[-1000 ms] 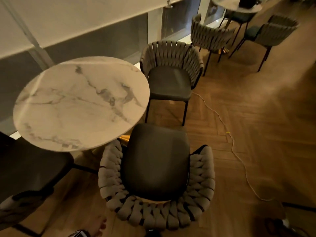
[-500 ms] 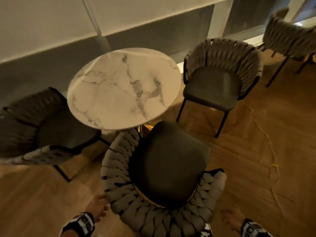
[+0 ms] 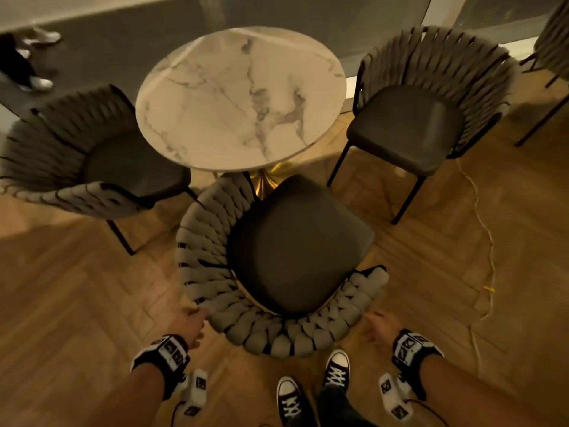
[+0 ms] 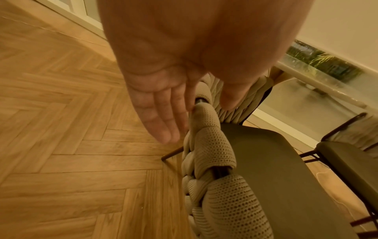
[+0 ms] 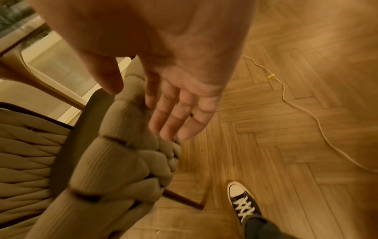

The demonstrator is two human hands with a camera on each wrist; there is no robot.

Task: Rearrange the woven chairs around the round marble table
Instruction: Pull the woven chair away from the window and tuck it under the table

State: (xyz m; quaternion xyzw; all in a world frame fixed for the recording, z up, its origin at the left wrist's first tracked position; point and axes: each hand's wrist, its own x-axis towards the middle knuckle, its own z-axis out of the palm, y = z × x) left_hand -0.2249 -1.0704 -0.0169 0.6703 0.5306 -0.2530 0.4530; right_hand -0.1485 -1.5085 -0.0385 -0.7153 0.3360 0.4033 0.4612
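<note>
A round white marble table stands near the wall. The nearest woven chair has a dark seat and a thick grey braided back facing me. My left hand is open, fingers straight, with its fingertips touching the left end of that back. To the right of the back hangs my right hand, open with straight fingers and just off the weave. A second woven chair stands left of the table and a third to its right.
The floor is herringbone wood. A thin pale cable snakes across it on the right. My black-and-white sneakers stand just behind the near chair. Another chair's edge shows at far right. A person's legs are at top left.
My view swung left and down, centring the table and the three chairs. Both hands rose into view and reached forward to the two ends of the near chair's back.
</note>
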